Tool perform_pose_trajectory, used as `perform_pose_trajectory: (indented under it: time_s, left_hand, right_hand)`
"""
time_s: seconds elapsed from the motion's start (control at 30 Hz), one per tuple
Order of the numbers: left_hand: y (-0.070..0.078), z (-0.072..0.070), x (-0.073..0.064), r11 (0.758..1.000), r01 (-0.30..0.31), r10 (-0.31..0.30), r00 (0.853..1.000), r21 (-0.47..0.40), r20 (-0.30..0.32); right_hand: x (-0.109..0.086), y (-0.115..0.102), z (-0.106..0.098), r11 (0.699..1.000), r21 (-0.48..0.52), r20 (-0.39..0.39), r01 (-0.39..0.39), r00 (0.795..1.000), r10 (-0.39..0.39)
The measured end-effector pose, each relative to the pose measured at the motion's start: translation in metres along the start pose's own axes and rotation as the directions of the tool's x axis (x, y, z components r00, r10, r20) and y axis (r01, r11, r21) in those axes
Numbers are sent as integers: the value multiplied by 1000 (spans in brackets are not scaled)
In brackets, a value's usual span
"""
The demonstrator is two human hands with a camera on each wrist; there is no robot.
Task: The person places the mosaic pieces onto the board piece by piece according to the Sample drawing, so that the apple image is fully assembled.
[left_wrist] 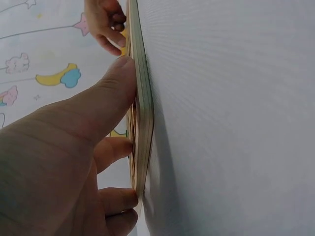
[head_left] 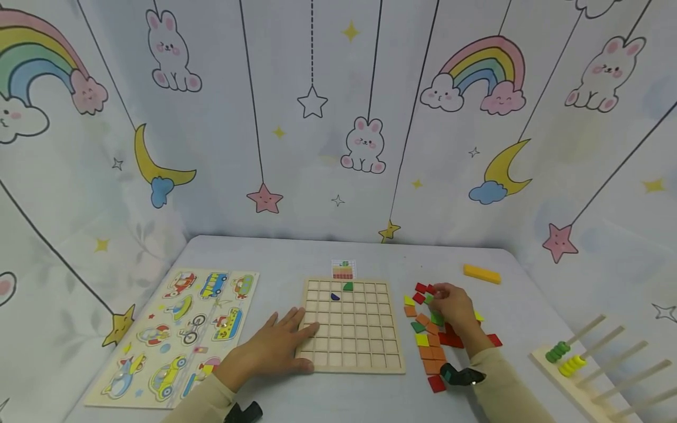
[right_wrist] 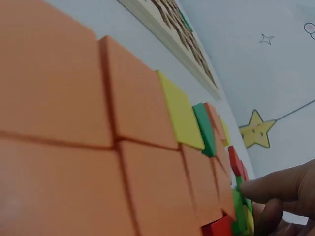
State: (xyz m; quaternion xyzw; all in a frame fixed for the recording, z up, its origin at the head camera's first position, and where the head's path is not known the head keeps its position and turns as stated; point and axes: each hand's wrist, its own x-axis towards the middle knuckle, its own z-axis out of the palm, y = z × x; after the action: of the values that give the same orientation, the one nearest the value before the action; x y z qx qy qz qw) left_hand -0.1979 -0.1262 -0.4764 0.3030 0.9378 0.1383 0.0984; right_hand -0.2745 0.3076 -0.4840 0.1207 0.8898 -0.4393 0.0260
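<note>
A wooden grid board (head_left: 351, 338) lies flat, with a green piece (head_left: 348, 286) and a dark blue piece (head_left: 335, 296) in its upper cells. My left hand (head_left: 277, 346) rests spread on the board's left edge. In the left wrist view, the left thumb (left_wrist: 115, 81) lies along the board's rim. My right hand (head_left: 453, 305) reaches down into the loose coloured tiles (head_left: 435, 352) right of the board. In the right wrist view, its index fingertip (right_wrist: 248, 189) touches a green tile (right_wrist: 239, 182); whether the thumb pinches it is hidden.
A small picture card (head_left: 344, 269) lies behind the board. To the left is a vehicle puzzle board (head_left: 177, 341). A yellow block (head_left: 482, 274) lies at the back right, and a pegged bead rack (head_left: 597, 376) stands at the front right. A patterned cloth (head_left: 317, 147) hangs behind the table.
</note>
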Motion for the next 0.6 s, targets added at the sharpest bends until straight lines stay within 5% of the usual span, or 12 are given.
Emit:
perform_pose_trajectory:
  time_s: [0.33,0.5,0.6]
  left_hand:
    - [-2,2,1,1000,-9,9,1000,11,-7]
    - [-2,2,1,1000,-7,7,1000,10,-7]
    - [-2,2,1,1000,-2,2,1000,7,-5]
  right_hand:
    - [1,-1,-1,996,-86,64,2,998,4]
    - [5,2,-1,996,94,68,-4,998,-2]
    - [8,0,0,966,259,81,-12,997,-9]
